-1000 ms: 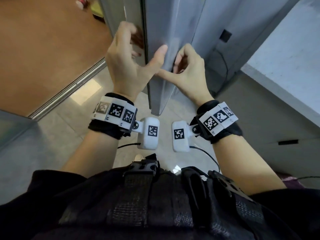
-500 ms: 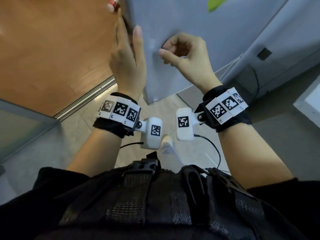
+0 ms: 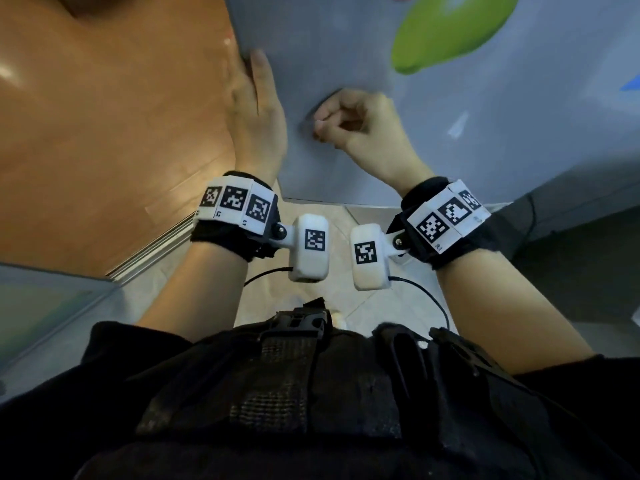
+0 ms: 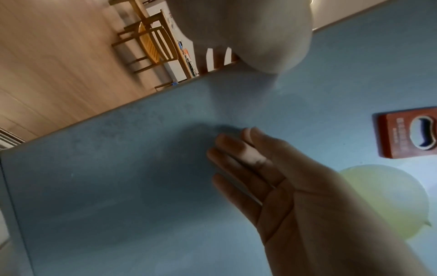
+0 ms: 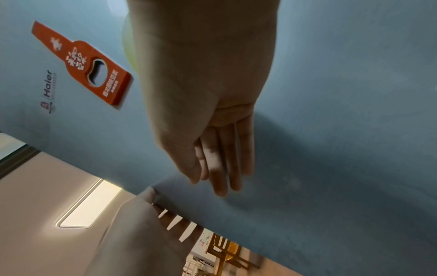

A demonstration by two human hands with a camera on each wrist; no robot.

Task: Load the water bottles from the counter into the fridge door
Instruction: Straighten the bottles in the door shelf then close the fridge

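The left hand (image 3: 254, 112) clamps the free edge of the fridge door (image 3: 346, 57). Its thumb lies flat on the front face, pointing to 12 o'clock, and in the right wrist view its fingers hook over the edge and out of sight behind it. The right hand (image 3: 360, 123) hangs just at 3 o'clock of it, in front of the door face. Its fingers are loosely bent with the tips toward 9 o'clock, and it holds nothing. Whether the tips touch the panel I cannot tell. Both wrists carry black bands (image 3: 235, 206) with white blocks of black-and-white square code tags, and a white camera pod hangs from each.

The door is a plain, matt, pale blue-grey panel. It fills the head view from 11 to 3 o'clock, and its lower edge runs just above the wrists.

At 10 o'clock of the right hand in the right wrist view sits an orange-red, bottle-shaped opener magnet (image 5: 87, 63) with white Chinese characters too small to read. Beyond it, printed on the door, is the "Haier" logo (image 5: 48, 84) beside a small emblem. A bright green shape (image 3: 450, 29) lies on the door at 1 o'clock of the right hand. A wooden floor (image 3: 104, 116) spreads at 9 o'clock of the left hand, and wooden chairs (image 4: 151, 46) stand past the door's edge.
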